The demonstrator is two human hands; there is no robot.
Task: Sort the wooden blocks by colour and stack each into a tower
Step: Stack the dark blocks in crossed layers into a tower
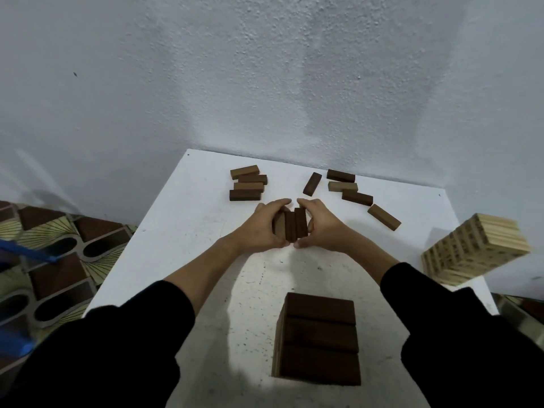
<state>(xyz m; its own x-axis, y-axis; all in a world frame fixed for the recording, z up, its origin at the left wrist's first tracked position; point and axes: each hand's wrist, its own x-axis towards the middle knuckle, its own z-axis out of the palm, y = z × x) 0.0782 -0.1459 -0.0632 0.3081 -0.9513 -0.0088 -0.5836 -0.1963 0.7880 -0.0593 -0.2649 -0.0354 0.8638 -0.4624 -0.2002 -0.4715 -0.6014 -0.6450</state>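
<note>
Both hands clamped on a bundle of dark blocks, mid-table.
Left hand (pixel 262 228) and right hand (pixel 322 228) grip three dark blocks (pixel 293 226) from either side above the white table (pixel 182 245); dark tower (pixel 319 340) stands nearest, pale tower (pixel 474 251) at right edge.

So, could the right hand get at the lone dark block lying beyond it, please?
Probably not yet: the path looks free, but the right hand and left hand together grip a bundle of dark blocks; the lone dark block lies just beyond.
</note>
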